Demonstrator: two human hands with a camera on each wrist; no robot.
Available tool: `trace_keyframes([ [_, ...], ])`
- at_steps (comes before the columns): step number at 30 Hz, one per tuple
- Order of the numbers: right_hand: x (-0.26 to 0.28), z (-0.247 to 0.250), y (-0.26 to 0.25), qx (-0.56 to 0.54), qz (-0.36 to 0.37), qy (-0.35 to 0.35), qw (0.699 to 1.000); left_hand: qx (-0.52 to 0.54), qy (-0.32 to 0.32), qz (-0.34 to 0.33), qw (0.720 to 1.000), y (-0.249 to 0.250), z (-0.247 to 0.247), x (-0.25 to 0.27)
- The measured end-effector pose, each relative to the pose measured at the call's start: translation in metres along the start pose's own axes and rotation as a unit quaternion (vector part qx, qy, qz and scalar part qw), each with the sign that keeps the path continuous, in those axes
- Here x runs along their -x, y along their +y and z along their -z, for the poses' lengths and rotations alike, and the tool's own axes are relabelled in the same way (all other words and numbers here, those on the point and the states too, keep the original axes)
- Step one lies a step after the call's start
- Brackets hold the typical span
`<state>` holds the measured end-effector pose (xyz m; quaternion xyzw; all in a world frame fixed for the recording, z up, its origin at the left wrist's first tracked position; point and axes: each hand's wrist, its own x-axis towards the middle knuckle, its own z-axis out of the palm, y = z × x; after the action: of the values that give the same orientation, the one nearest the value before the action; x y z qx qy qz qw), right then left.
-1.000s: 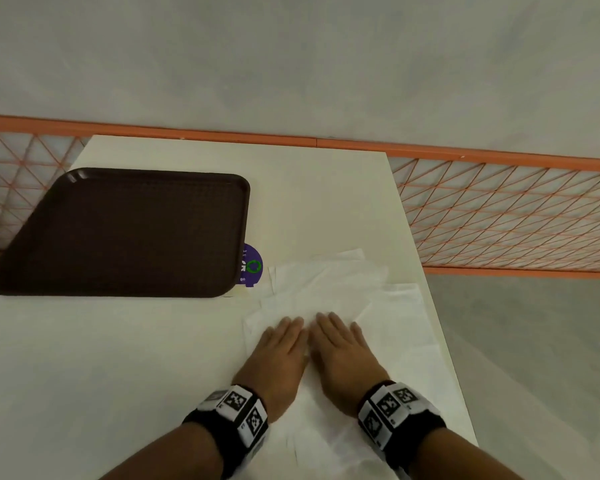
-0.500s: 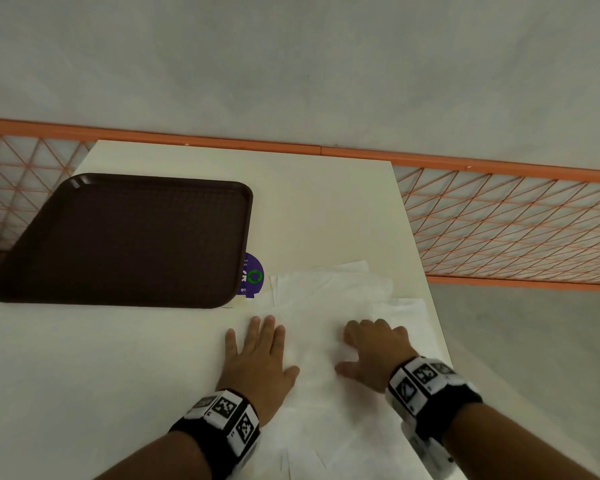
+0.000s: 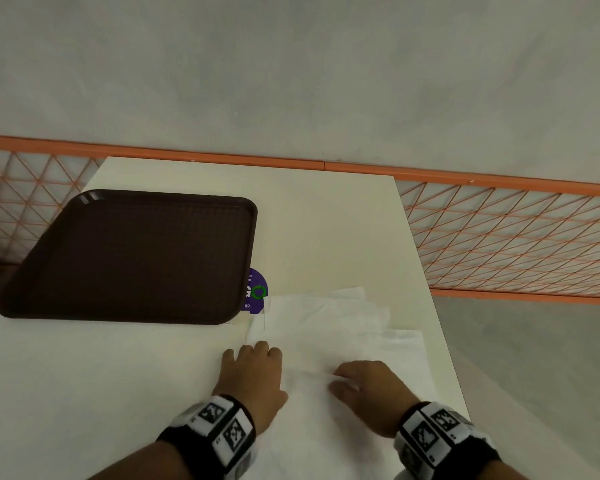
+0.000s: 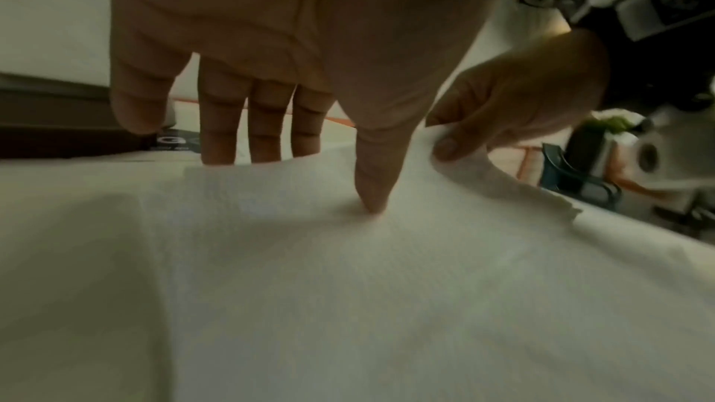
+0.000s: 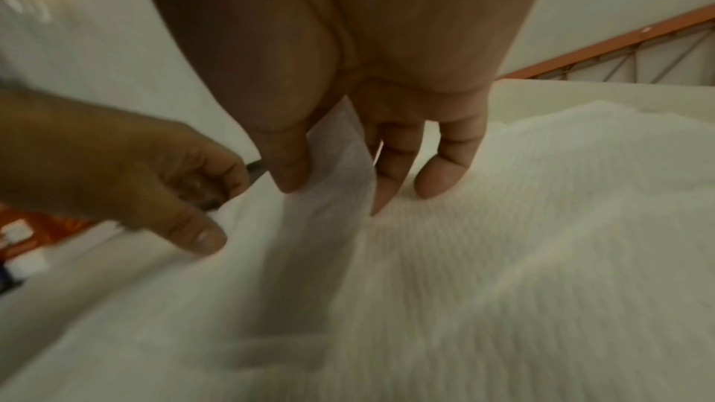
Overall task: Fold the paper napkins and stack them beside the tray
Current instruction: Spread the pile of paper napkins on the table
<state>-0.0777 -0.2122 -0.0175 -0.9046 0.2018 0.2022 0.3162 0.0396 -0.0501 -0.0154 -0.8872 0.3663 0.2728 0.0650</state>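
Observation:
A loose pile of white paper napkins (image 3: 326, 327) lies on the table just right of the dark brown tray (image 3: 128, 258). My left hand (image 3: 253, 368) is at the top napkin's left edge, fingers curled over it; in the left wrist view its thumb (image 4: 371, 194) presses into the napkin (image 4: 348, 286) and the fingertips are hidden behind a raised edge. My right hand (image 3: 364, 386) pinches a lifted strip of napkin (image 5: 332, 194) between thumb and fingers. The tray holds nothing.
A purple round sticker (image 3: 255, 291) shows on the cream table (image 3: 326, 220) between tray and napkins. The table's right edge (image 3: 440, 341) runs close beside the napkins. An orange mesh railing (image 3: 499, 237) stands behind and to the right.
Both hands lay flat side by side on the napkin; they have since spread apart. The left slid to the left edge, and the right curled and lifted a napkin edge.

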Motion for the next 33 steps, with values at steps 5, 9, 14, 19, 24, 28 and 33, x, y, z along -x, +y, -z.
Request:
trace_keyframes([
  [5,0.002,0.047,0.007,-0.164,0.028,0.032,0.986,0.216,-0.039,-0.061,0.974,-0.022,0.048,-0.018],
  [9,-0.006,0.082,0.015,-0.383,-0.049,0.1,0.917,0.439,-0.04,-0.077,0.894,-0.03,0.076,-0.041],
  [14,-0.029,0.078,0.025,-0.533,-0.133,0.131,0.825,0.641,0.05,0.051,0.764,-0.028,0.062,-0.082],
  [19,-0.075,0.08,0.037,-0.57,-0.179,0.212,0.774,0.739,0.037,0.135,0.659,-0.01,0.058,-0.115],
  [24,-0.123,0.093,0.053,-0.532,-0.21,0.242,0.784,0.611,0.127,0.104,0.774,-0.002,0.075,-0.156],
  [28,-0.151,0.106,0.058,-0.443,-0.224,0.265,0.827,0.414,0.175,0.104,0.887,0.005,0.084,-0.176],
  [33,-0.172,0.115,0.064,-0.255,-0.264,0.263,0.892,0.225,0.141,0.127,0.956,0.014,0.087,-0.185],
])
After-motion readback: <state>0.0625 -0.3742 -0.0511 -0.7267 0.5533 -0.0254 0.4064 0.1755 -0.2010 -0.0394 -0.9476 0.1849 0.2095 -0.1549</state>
